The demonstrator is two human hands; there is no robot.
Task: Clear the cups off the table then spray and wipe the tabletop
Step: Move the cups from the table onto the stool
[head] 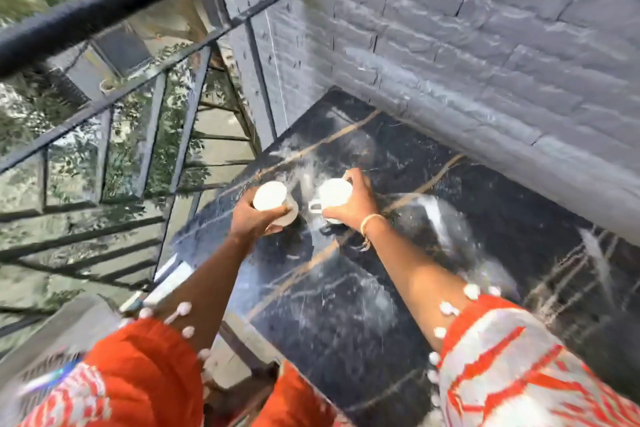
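Observation:
Two white cups sit on a black marble tabletop [346, 322] with gold veins and white smears. My left hand [251, 218] is wrapped around the left cup [270, 196], which seems to rest on a small saucer [291, 215]. My right hand [356, 204] grips the right cup [334, 192] from its right side; that cup's handle points left. Both cups are near the table's far left part. The frame is blurred, so I cannot tell whether either cup is lifted off the surface.
A grey painted brick wall [485, 62] borders the table at the back and right. A black metal railing [114, 3] with glass panels runs along the left, with foliage beyond. A grey ledge [69, 329] lies at the lower left.

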